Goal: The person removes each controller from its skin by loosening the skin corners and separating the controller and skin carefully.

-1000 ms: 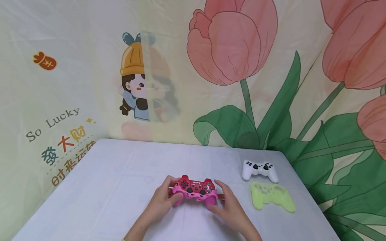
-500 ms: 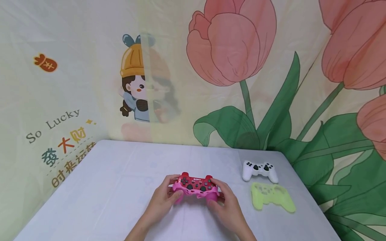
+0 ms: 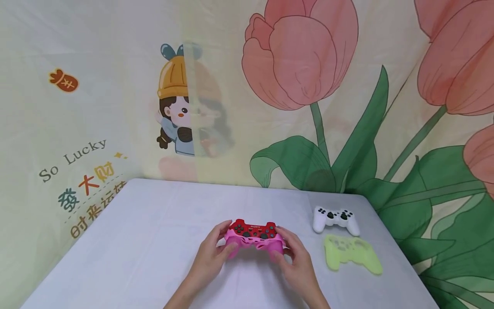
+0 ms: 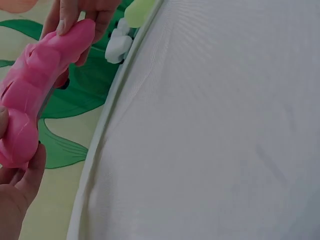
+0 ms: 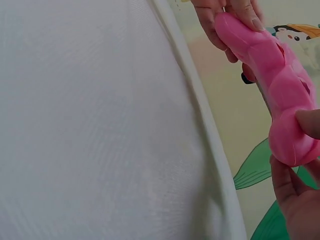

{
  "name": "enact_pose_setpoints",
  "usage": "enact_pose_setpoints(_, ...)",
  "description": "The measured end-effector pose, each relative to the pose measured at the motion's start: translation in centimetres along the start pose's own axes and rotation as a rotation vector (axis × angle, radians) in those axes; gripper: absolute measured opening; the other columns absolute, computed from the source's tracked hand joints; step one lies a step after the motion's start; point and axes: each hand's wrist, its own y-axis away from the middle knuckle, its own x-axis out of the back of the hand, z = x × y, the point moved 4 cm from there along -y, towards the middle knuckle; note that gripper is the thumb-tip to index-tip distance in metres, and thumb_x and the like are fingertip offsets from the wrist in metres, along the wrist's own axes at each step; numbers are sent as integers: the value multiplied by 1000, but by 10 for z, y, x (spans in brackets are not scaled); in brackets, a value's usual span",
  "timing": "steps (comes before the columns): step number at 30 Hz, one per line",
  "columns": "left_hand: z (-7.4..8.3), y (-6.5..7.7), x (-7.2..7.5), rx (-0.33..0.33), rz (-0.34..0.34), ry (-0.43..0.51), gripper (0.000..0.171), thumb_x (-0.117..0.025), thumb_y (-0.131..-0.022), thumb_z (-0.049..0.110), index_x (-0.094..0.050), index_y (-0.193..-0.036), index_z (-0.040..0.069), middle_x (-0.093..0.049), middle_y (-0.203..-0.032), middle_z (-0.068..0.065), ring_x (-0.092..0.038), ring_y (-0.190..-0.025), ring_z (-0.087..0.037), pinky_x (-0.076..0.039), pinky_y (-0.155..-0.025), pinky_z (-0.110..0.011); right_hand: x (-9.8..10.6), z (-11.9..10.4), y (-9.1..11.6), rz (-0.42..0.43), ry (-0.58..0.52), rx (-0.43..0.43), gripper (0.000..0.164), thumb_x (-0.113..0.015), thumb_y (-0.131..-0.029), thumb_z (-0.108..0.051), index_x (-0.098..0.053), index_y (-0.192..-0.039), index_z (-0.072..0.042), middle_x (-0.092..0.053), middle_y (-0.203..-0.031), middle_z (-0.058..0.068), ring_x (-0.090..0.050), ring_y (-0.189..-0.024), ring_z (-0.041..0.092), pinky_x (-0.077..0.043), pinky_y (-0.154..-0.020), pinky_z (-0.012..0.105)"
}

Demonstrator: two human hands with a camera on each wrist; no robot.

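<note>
A red game controller (image 3: 254,230) marked SONY sits partly inside a pink silicone cover (image 3: 275,246), its red top with sticks and buttons exposed in the head view. The left hand (image 3: 210,253) grips the left handle, thumb on the near side and fingers behind. On the other handle, the right hand (image 3: 299,257) holds in the same way. In the left wrist view the pink cover (image 4: 37,75) wraps both handles and the near side. The right wrist view shows the cover (image 5: 272,70) from the other end, with slots along it.
A white controller (image 3: 335,219) lies on the table (image 3: 173,240) at the right. Just nearer is a pale green silicone cover (image 3: 351,254). Behind the table hangs a printed cloth (image 3: 216,167) with tulips and a cartoon figure.
The right hand's index finger has come in to the controller's far right corner. The controller and cover have tipped, so more of the pink handles shows. The head view has shifted slightly.
</note>
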Motion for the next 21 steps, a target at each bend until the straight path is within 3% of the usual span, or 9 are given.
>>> enact_pose_setpoints(7, 1, 2, -1, 0, -48, 33, 80, -87, -84, -1, -55, -152, 24, -57, -147, 2, -57, -135, -22, -57, -98, -27, 1, 3, 0, 36, -45, 17, 62, -77, -93, 5, -64, -146, -24, -56, -146, 0, -60, -127, 18, -55, -99, 23)
enact_pose_setpoints(16, -1, 1, 4, 47, 73, 19, 69, -92, -79, -2, -68, -137, 27, -60, -133, 2, -64, -123, -24, -59, -92, -26, -2, 0, -2, 28, -28, -58, 66, -90, -83, -2, -67, -141, -26, -52, -143, -2, -51, -135, 20, -54, -99, 21)
enact_pose_setpoints(21, -1, 0, 4, 29, 88, 26, 64, -93, -78, -1, -70, -132, 22, -62, -127, -1, -66, -119, -27, -60, -91, -27, -1, 2, -3, 75, -14, -60, 63, -92, -81, -2, -71, -134, -28, -55, -138, -4, -55, -131, 19, -57, -97, 25)
